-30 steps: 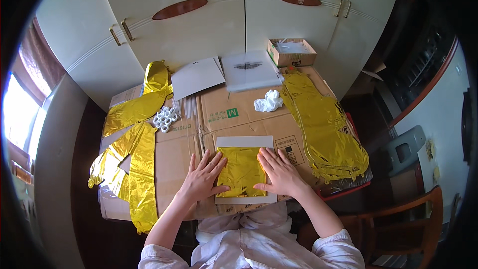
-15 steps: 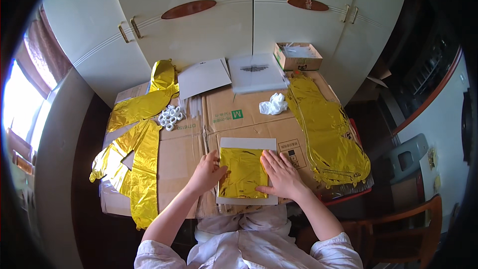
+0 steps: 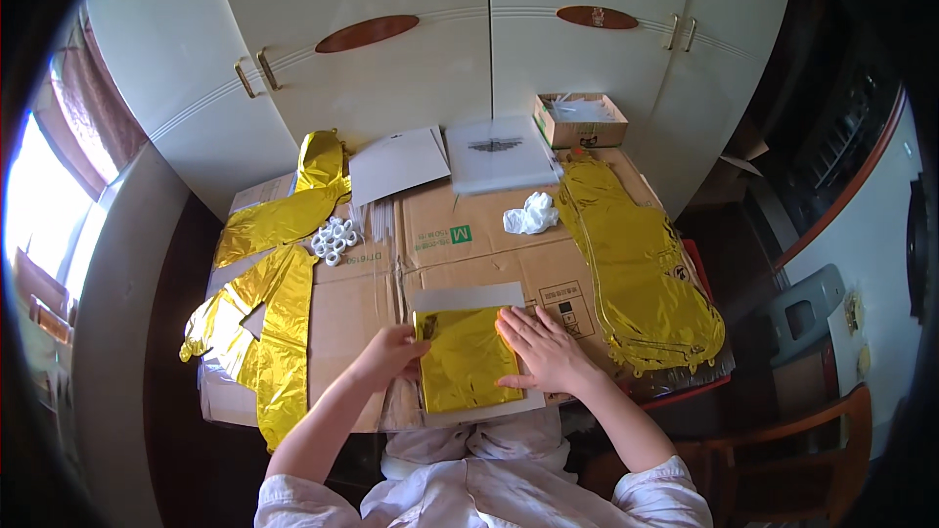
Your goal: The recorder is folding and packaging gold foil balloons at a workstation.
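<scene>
Between left hand, fingers curled, grip unclear, and right hand, fingers flat over the edge: gold foil.

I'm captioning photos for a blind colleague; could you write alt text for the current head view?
A person's right hand lies flat on the right edge of a gold foil rectangle; the left hand curls at its left edge. A white sheet shows beneath, on cardboard; more gold foil lies to both sides.

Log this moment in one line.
left hand: at gold foil, left edge; right hand: on foil, right edge; pale sheet: under foil
</scene>
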`<state>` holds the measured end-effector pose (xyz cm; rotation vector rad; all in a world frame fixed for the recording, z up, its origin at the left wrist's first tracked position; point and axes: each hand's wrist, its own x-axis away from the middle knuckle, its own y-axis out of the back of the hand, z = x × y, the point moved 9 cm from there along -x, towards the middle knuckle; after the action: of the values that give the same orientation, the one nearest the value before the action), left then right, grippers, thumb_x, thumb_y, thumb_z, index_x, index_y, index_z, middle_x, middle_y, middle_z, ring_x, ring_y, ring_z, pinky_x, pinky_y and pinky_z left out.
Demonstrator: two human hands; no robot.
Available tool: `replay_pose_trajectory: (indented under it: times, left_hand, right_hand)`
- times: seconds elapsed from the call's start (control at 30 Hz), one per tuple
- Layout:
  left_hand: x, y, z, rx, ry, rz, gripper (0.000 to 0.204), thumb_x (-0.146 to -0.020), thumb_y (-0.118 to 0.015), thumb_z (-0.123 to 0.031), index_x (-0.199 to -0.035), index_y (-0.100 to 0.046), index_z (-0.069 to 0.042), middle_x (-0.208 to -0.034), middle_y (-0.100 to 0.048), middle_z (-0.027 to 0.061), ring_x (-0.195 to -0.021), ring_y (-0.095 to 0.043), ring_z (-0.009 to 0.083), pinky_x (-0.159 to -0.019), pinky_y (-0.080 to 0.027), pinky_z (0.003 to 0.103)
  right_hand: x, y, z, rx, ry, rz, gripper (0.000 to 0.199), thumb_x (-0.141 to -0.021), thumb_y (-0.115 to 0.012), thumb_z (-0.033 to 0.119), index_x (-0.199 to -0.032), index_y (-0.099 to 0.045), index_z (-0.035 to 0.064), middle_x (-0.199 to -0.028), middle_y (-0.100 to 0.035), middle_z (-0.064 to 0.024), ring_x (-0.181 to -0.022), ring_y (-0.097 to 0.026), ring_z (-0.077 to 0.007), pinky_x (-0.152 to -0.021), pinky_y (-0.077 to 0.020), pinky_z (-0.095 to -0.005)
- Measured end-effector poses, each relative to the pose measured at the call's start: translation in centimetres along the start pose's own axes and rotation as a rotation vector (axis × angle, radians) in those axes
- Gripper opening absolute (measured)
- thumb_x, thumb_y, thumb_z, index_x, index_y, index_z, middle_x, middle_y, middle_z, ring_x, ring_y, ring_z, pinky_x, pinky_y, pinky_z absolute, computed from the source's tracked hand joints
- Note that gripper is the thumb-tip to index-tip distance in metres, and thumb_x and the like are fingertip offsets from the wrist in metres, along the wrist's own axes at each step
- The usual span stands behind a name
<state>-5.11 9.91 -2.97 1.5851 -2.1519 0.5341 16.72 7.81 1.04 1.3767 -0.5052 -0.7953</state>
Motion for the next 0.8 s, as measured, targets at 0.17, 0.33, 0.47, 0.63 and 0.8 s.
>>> replay_pose_trajectory:
  times: [0.17, 0.33, 0.47, 0.63, 0.8]
  left_hand:
    - [9.1, -2.5, 5.8, 0.351, 0.067, -0.162, 0.026, -0.097, -0.053, -0.008, -0.122, -0.051, 0.000, -0.112, -0.064, 0.0144, -0.098, -0.067, 0.0286, -0.084, -0.059, 0.044]
    - [13.3, -7.1, 12.8, 0.809, 0.030, -0.261, 0.023, -0.098, -0.054, -0.012, -0.119, -0.055, -0.003, -0.115, -0.065, 0.0127, -0.103, -0.066, 0.0254, -0.083, -0.058, 0.039]
    - [12.5, -9.5, 15.7, 0.884, 0.050, -0.269, 0.025, -0.099, -0.054, -0.016, -0.122, -0.054, -0.006, -0.116, -0.065, 0.0092, -0.101, -0.067, 0.0207, -0.081, -0.058, 0.034]
    - [10.8, -11.3, 14.5, 1.040, -0.028, -0.270, 0.019, -0.099, -0.054, -0.013, -0.116, -0.054, -0.004, -0.108, -0.066, 0.0075, -0.091, -0.066, 0.0150, -0.081, -0.058, 0.033]
    - [9.6, -11.6, 14.6, 1.059, -0.066, -0.198, 0.019, -0.099, -0.053, -0.013, -0.116, -0.054, -0.004, -0.108, -0.066, 0.0083, -0.094, -0.066, 0.0153, -0.081, -0.058, 0.033]
  right_hand:
    - [-1.3, 0.4, 2.3, -0.073, 0.183, 0.051, 0.077, -0.088, -0.049, 0.063, -0.146, -0.040, 0.0133, -0.153, -0.034, -0.0043, -0.143, -0.027, -0.0269, -0.117, -0.0193, -0.0514]
    - [-3.0, 0.8, 6.5, -0.030, 0.323, 0.103, 0.062, -0.089, -0.058, 0.047, -0.139, -0.049, 0.0115, -0.150, -0.040, -0.0048, -0.141, -0.032, -0.0268, -0.115, -0.0243, -0.0502]
    - [-4.0, 1.6, 9.4, 0.023, 0.351, 0.102, 0.052, -0.089, -0.061, 0.032, -0.133, -0.053, 0.0058, -0.145, -0.045, -0.0096, -0.139, -0.036, -0.0270, -0.114, -0.0286, -0.0485]
    - [-4.1, 1.3, 12.6, -0.062, 0.353, 0.063, 0.053, -0.088, -0.063, 0.028, -0.132, -0.052, -0.0005, -0.144, -0.045, -0.0151, -0.138, -0.037, -0.0300, -0.113, -0.0297, -0.0487]
    - [-5.0, -1.4, 11.5, -0.122, 0.198, 0.054, 0.071, -0.090, -0.059, 0.044, -0.142, -0.040, -0.0007, -0.149, -0.037, -0.0179, -0.141, -0.031, -0.0326, -0.116, -0.0217, -0.0494]
